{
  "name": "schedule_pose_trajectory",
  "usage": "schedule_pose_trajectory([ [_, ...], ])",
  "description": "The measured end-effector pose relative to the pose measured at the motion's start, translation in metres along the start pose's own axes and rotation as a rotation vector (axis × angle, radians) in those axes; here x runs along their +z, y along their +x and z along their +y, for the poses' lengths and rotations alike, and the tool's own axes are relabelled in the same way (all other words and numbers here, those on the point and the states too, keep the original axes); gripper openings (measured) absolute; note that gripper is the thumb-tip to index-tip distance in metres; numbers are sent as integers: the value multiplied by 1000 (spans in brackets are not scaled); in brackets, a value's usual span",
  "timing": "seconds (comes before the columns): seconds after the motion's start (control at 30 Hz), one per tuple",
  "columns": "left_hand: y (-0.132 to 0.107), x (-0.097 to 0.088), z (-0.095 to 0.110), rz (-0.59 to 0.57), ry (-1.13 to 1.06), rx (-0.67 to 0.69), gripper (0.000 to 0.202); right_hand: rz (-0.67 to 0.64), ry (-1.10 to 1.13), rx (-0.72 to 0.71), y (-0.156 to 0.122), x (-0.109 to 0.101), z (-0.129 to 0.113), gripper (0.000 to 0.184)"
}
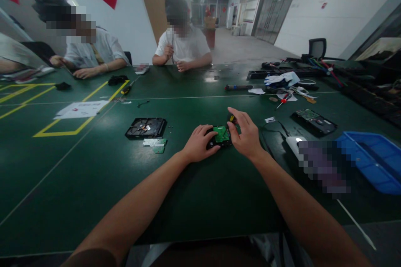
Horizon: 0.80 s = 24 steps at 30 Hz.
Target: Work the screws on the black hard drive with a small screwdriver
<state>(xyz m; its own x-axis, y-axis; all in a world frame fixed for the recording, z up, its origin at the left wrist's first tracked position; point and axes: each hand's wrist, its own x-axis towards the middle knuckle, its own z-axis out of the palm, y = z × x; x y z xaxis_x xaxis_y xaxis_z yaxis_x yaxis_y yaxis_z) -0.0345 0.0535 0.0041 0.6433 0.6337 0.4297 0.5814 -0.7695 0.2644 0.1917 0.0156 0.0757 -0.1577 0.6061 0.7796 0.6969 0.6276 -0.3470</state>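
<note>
On the green table in front of me lies a small hard drive with a green circuit board (222, 134) facing up. My left hand (200, 144) grips its left side, fingers along the far edge and thumb at the near edge. My right hand (244, 131) holds a screwdriver (231, 117) by its black and yellow handle, upright over the drive's right part. Its tip is too small to make out. To the left rests an opened black drive casing (146, 127), with a detached circuit board (156, 145) just below it and a few tiny screws beside it.
Another hard drive (314, 122) and a blue tray (372, 158) are on the right. A cable runs near a partly blurred device (294, 144). Farther back lie a red screwdriver (284, 99), gloves (282, 79) and a dark cylindrical tool (238, 87). Co-workers sit across the table.
</note>
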Motion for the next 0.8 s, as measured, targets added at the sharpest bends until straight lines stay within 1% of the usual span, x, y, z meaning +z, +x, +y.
schedule_pose_trajectory([
  [0.17,0,1,-1,-4,-8,-9,56,7,4,11,0,0,-1,50],
  [0.33,-1,0,0,-14,-4,-18,56,40,12,19,-2,0,-3,48],
  [0.5,-1,0,1,-7,9,-10,59,42,12,26,-4,2,-1,50],
  [0.63,0,0,3,-10,-1,36,56,49,15,29,-4,2,-1,49],
  [0.8,2,-4,4,-64,-38,117,46,49,16,22,-4,1,-2,50],
])
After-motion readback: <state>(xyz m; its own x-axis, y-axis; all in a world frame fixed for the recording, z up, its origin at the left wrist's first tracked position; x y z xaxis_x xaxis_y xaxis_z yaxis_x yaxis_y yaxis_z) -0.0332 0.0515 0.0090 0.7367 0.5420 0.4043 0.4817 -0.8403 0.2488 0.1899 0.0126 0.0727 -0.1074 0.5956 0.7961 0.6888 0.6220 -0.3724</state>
